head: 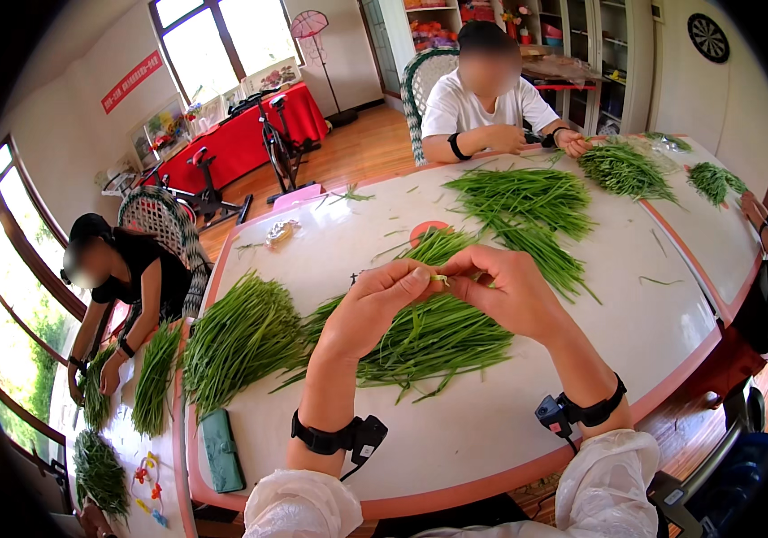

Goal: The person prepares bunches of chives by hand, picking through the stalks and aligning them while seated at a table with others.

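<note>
My left hand (pixel 384 296) and my right hand (pixel 501 286) meet above the table, fingertips pinched on the pale end of a green stalk (pixel 439 278) that looks like garlic chives. Beneath them lies a loose pile of long green chives (pixel 444 343), partly hidden by my left hand and forearm. A thick heap of chives (pixel 239 339) lies to the left of my hands. Beyond my right hand, another pile of chives (pixel 525 195) spreads across the tabletop. Both wrists wear black straps with small devices.
A green wallet-like case (pixel 222 450) lies near the white table's (pixel 464 437) left front corner. Co-workers sit at the far side (pixel 484 101) and at the left (pixel 142 276), handling greens; another person's hand (pixel 753 208) shows at the right. A crumpled plastic bag (pixel 281 234) lies at the far left.
</note>
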A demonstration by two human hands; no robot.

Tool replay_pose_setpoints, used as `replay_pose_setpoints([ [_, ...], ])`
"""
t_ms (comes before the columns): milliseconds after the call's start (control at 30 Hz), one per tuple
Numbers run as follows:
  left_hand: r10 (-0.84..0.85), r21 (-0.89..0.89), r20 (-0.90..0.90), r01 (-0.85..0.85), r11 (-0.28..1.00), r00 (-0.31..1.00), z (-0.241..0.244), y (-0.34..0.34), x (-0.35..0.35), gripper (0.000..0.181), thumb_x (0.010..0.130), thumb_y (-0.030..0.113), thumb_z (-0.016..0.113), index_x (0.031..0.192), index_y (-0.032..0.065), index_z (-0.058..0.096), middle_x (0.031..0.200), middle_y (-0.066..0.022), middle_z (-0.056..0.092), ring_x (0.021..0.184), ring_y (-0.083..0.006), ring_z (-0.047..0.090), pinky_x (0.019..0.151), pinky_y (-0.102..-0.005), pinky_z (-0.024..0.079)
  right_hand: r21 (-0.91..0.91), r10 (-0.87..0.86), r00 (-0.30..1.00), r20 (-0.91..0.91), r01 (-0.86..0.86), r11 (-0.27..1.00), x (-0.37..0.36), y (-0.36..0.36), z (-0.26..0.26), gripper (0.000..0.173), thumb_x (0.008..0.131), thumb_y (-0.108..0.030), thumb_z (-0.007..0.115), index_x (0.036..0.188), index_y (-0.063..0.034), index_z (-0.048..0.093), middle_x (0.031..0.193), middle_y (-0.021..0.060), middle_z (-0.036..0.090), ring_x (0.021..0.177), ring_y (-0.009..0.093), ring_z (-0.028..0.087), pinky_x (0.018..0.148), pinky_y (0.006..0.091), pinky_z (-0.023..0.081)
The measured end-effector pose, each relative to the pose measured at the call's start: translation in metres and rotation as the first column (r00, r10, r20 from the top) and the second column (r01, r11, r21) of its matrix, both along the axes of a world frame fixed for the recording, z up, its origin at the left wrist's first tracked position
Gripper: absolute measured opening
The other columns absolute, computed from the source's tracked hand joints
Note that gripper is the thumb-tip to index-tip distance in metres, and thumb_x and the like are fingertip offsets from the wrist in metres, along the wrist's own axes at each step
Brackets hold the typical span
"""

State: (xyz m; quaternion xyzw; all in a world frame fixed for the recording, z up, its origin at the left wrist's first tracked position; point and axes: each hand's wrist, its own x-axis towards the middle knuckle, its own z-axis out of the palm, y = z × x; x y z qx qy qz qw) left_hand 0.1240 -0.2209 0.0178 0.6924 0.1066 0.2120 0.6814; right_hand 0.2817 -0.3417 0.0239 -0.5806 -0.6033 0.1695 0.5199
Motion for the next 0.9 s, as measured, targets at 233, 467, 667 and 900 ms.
replay_pose_setpoints([
  [233, -0.041, -0.096, 0.025, 0.044, 0.994, 0.999, 0.001, 0.0, 0.001, 0.028, 0.094, 0.022, 0.047, 0.097, -0.0035, 0.058, 0.091, -0.0066, 0.06, 0.088, -0.0178, 0.058, 0.083, -0.0295, 0.046, -0.023, -0.032, 0.996, -0.082, 0.03, 0.999, 0.0, -0.002, 0.005, 0.017, 0.083, -0.013, 0.062, 0.093, -0.0005, 0.063, 0.067, 0.0037, 0.059, 0.058, 0.007, 0.048, 0.054, 0.0219, 0.041],
  [467, 0.033, -0.26, 0.11, -0.004, 0.966, 0.993, 0.007, 0.0, 0.0, 0.023, 0.093, 0.02, 0.047, 0.09, -0.0007, 0.057, 0.086, -0.0099, 0.059, 0.083, -0.0229, 0.059, 0.082, -0.0375, 0.048, 0.005, -0.032, 0.98, -0.194, 0.034, 0.999, 0.009, 0.001, 0.002, 0.021, 0.082, -0.016, 0.064, 0.093, 0.0018, 0.064, 0.068, 0.0016, 0.06, 0.059, 0.005, 0.049, 0.055, 0.0217, 0.042],
  [667, 0.031, -0.289, 0.135, 0.009, 0.957, 0.99, 0.007, 0.003, -0.004, 0.024, 0.093, 0.022, 0.047, 0.089, -0.0001, 0.057, 0.086, -0.0106, 0.06, 0.082, -0.0251, 0.06, 0.082, -0.0389, 0.048, 0.017, -0.034, 0.981, -0.19, 0.038, 0.999, 0.01, 0.0, 0.005, 0.021, 0.082, -0.015, 0.064, 0.092, 0.0023, 0.064, 0.068, 0.0016, 0.061, 0.06, 0.005, 0.05, 0.056, 0.0213, 0.042],
  [900, 0.067, -0.318, 0.141, -0.019, 0.948, 0.988, 0.005, 0.007, -0.006, 0.025, 0.093, 0.023, 0.048, 0.09, -0.0006, 0.057, 0.092, -0.0141, 0.062, 0.086, -0.0261, 0.061, 0.083, -0.039, 0.048, 0.045, -0.034, 0.97, -0.242, 0.046, 0.998, 0.011, -0.004, 0.007, 0.018, 0.082, -0.013, 0.063, 0.09, 0.0024, 0.064, 0.069, 0.0004, 0.06, 0.059, 0.004, 0.049, 0.056, 0.02, 0.041],
])
